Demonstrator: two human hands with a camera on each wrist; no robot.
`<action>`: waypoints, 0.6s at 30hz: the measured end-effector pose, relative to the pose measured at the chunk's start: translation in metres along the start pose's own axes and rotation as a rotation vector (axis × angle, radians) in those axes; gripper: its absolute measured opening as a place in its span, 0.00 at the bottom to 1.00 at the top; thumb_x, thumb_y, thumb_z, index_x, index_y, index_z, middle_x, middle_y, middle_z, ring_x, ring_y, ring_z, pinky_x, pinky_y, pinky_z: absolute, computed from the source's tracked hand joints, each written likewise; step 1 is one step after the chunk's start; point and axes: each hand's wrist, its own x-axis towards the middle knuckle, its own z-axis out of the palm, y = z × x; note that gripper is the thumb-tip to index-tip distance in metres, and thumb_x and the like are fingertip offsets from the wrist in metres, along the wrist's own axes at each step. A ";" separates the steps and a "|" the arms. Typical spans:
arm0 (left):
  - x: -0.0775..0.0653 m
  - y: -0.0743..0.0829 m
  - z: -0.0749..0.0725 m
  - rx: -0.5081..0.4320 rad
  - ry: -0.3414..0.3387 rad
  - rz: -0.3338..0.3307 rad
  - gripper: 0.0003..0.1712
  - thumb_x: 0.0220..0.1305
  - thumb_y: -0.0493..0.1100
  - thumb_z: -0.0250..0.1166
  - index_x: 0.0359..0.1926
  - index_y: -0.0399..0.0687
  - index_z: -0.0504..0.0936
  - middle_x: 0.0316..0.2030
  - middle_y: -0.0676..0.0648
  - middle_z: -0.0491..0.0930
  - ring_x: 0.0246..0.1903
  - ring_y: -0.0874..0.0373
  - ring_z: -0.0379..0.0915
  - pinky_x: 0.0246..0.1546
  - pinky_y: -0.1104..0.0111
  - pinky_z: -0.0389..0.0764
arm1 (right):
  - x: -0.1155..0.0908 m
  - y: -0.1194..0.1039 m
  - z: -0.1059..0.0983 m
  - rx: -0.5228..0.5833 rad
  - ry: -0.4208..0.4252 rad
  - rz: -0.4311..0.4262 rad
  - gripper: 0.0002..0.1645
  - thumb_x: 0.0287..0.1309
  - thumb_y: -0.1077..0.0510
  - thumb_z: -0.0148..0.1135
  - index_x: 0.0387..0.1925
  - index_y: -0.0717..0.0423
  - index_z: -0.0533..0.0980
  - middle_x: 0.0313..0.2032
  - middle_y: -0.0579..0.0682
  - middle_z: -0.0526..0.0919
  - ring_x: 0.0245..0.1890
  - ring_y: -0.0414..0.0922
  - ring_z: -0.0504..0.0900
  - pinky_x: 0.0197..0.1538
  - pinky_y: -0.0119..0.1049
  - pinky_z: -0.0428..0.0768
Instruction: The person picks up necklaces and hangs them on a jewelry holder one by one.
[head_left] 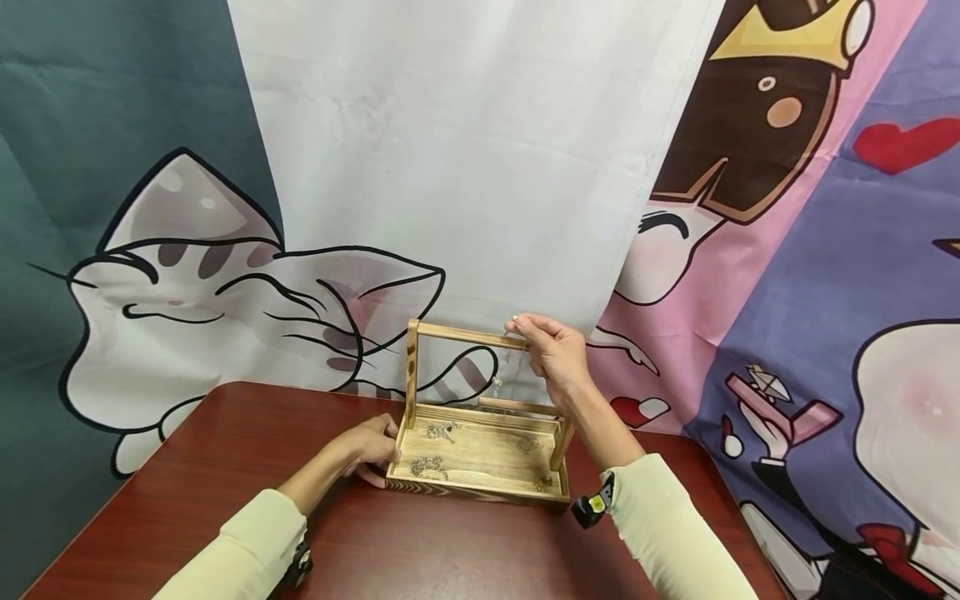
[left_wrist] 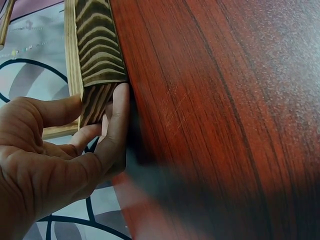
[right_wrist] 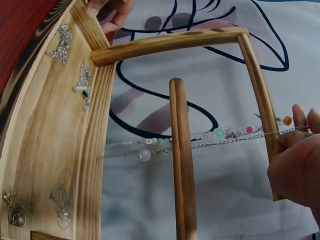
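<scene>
Item one: wooden stand (head_left: 472,454), my landmark, on the desk (head_left: 465,550). Item two: beaded necklace (right_wrist: 220,133), near the right end of the stand's top bar (head_left: 472,336), hanging below the right hand (head_left: 557,354), long axis running down toward the stand's rear edge. Right hand: nearer, pinching the necklace's upper end above the bar. Left hand (head_left: 371,446): gripping the stand's left end, well apart from the necklace. Also logged: silver chain (head_left: 429,468), left part of the stand. I judge that necklace-to-bar alignment governs; which strands pass behind, I cannot tell.
</scene>
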 end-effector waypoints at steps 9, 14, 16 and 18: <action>-0.001 0.001 0.002 -0.005 -0.002 0.008 0.19 0.66 0.25 0.60 0.55 0.35 0.69 0.38 0.35 0.85 0.33 0.49 0.86 0.27 0.59 0.96 | 0.000 0.002 0.012 -0.003 -0.023 -0.009 0.03 0.77 0.60 0.72 0.46 0.51 0.90 0.37 0.39 0.96 0.13 0.31 0.55 0.17 0.25 0.51; 0.000 -0.001 0.002 0.003 0.006 0.012 0.19 0.65 0.25 0.60 0.55 0.35 0.69 0.38 0.35 0.83 0.33 0.49 0.85 0.26 0.59 0.95 | -0.001 0.004 0.018 -0.008 -0.036 -0.002 0.03 0.77 0.59 0.73 0.46 0.50 0.90 0.37 0.39 0.96 0.13 0.31 0.56 0.17 0.25 0.51; 0.000 -0.001 0.002 0.011 0.010 0.012 0.19 0.65 0.25 0.61 0.55 0.35 0.70 0.38 0.35 0.83 0.33 0.49 0.84 0.26 0.60 0.95 | -0.001 0.005 0.020 -0.009 -0.043 0.002 0.03 0.77 0.59 0.73 0.45 0.49 0.90 0.37 0.39 0.96 0.13 0.31 0.56 0.17 0.25 0.51; 0.001 -0.001 0.002 0.016 0.012 0.012 0.19 0.64 0.25 0.61 0.56 0.35 0.70 0.38 0.36 0.82 0.33 0.49 0.83 0.26 0.61 0.95 | -0.001 0.007 0.023 -0.004 -0.048 0.009 0.04 0.76 0.59 0.73 0.44 0.47 0.90 0.36 0.39 0.96 0.13 0.31 0.57 0.17 0.25 0.51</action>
